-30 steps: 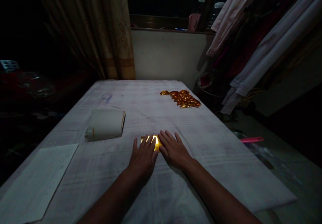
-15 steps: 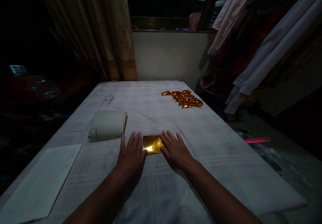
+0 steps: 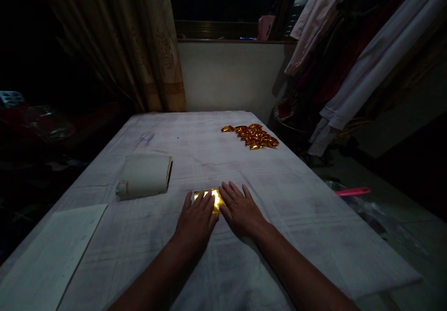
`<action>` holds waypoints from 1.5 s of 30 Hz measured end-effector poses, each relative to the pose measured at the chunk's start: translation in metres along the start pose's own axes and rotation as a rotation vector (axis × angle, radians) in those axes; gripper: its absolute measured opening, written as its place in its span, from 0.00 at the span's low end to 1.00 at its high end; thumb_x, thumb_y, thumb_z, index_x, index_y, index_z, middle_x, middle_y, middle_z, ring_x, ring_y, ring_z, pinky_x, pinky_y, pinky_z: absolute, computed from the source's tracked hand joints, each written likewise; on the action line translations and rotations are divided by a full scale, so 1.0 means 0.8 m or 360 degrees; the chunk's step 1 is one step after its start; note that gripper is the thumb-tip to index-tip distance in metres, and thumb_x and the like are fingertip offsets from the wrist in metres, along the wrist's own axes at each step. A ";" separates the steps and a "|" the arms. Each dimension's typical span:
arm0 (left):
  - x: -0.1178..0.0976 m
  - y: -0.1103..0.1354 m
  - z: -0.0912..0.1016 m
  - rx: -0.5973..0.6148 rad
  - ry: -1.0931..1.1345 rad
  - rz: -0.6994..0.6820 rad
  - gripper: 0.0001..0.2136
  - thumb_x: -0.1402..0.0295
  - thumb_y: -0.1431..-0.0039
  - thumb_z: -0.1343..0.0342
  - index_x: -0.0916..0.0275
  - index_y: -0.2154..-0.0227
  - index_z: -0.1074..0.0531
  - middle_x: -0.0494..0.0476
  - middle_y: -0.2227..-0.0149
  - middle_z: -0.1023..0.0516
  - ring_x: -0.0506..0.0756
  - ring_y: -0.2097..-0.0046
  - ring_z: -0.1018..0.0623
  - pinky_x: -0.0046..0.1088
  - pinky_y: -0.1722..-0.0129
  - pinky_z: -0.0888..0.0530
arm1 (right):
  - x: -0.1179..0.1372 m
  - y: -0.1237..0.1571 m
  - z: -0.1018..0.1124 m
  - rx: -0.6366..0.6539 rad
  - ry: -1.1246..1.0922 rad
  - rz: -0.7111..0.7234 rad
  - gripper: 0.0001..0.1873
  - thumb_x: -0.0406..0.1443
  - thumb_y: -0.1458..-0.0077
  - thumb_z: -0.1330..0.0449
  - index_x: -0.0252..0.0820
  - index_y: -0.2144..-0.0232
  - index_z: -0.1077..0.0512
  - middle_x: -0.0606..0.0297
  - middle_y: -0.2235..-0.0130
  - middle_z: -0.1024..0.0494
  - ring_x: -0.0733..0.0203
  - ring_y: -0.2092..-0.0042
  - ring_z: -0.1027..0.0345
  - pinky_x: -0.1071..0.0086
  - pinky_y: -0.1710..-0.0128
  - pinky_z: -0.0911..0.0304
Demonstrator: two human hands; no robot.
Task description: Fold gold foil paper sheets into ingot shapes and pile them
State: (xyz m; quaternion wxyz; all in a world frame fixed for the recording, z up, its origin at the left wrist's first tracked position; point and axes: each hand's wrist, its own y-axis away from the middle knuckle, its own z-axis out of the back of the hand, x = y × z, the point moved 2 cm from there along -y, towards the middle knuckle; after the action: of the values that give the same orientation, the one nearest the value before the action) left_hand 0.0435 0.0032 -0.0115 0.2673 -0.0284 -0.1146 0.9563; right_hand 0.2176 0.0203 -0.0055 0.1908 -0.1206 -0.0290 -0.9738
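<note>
A shiny gold foil sheet lies flat on the cloth-covered surface, partly covered by my fingers. My left hand rests over its left part, palm down with the fingers stretched out. At the sheet's right edge, my right hand lies flat with its fingers spread, the fingertips and thumb touching the foil. Farther back on the right sits a cluster of folded gold foil pieces.
Left of my hands is a thick, pale bundle of paper. Nearer, a white sheet lies at the left edge. Clothes hang at the right, above a pink handle. A curtain and a pink mug are at the back.
My left hand has moved right, from the foil's left edge onto the foil. My right hand has stayed at the right edge. The whole view has shifted slightly.
</note>
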 end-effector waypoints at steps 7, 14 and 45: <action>0.021 0.014 -0.002 0.0164 0.0090 0.0136 0.24 0.58 0.29 0.55 0.59 0.34 0.38 0.64 0.32 0.36 0.65 0.31 0.37 0.57 0.33 0.47 | 0.001 0.001 0.002 -0.0012 0.0005 -0.0009 0.30 0.43 0.31 0.53 0.40 0.31 0.42 0.53 0.28 0.48 0.46 0.28 0.58 0.40 0.31 0.62; 0.024 -0.003 0.021 0.0072 0.0182 0.0044 0.15 0.61 0.32 0.46 0.57 0.45 0.29 0.63 0.40 0.26 0.65 0.38 0.28 0.63 0.34 0.50 | 0.000 0.008 0.005 -0.0099 -0.0016 0.0039 0.38 0.52 0.35 0.45 0.36 0.32 0.42 0.45 0.29 0.49 0.41 0.28 0.58 0.41 0.31 0.61; 0.044 0.000 0.034 -0.0033 0.0521 0.0382 0.14 0.60 0.33 0.51 0.59 0.70 0.26 0.56 0.67 0.23 0.59 0.61 0.26 0.40 0.57 0.33 | -0.018 0.010 0.004 -0.0547 -0.0450 -0.0128 0.08 0.38 0.39 0.38 0.48 0.69 0.20 0.62 0.58 0.19 0.55 0.54 0.29 0.60 0.53 0.40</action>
State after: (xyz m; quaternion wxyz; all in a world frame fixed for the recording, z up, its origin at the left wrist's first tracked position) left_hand 0.0104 0.0160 0.0153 0.1661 -0.1995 -0.0752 0.9628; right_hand 0.2340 0.0185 -0.0057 0.1226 -0.2855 0.1062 -0.9446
